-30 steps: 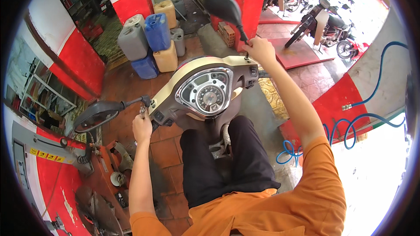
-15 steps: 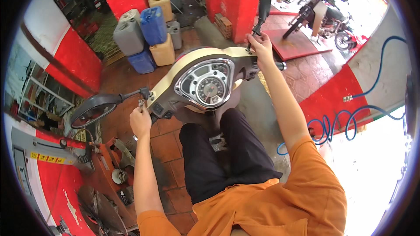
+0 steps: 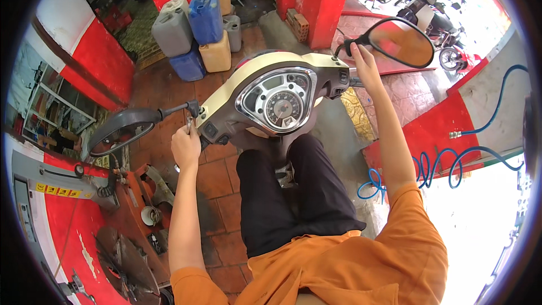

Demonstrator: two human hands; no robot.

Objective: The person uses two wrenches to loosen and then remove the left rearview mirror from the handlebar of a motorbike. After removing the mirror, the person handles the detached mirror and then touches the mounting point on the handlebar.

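I sit astride a cream and brown scooter, its round speedometer [image 3: 282, 108] in front of my knees. My right hand [image 3: 366, 68] is closed round the neck of the right mirror [image 3: 402, 42], whose glass is tilted towards me. That mirror's stem [image 3: 340, 51] comes down near the right end of the handlebar cover [image 3: 226, 99]. At the left end, my left hand [image 3: 186, 146] is closed on a slim shiny metal tool, apparently a wrench [image 3: 189, 121], just below the base of the left mirror [image 3: 124, 127]. The fingers partly hide this tool.
Plastic jerrycans [image 3: 204, 20] are stacked ahead on the left, near a red pillar [image 3: 307, 0]. A coiled blue air hose [image 3: 435, 166] lies to the right. At the left stands an orange-red bench [image 3: 132, 192] with parts on it. Motorcycles [image 3: 435, 20] are parked outside.
The right mirror has turned from edge-on and upright to lean right, its glass now facing me. My right hand has moved up from the stem's base to the mirror's neck. The left hand keeps its hold.
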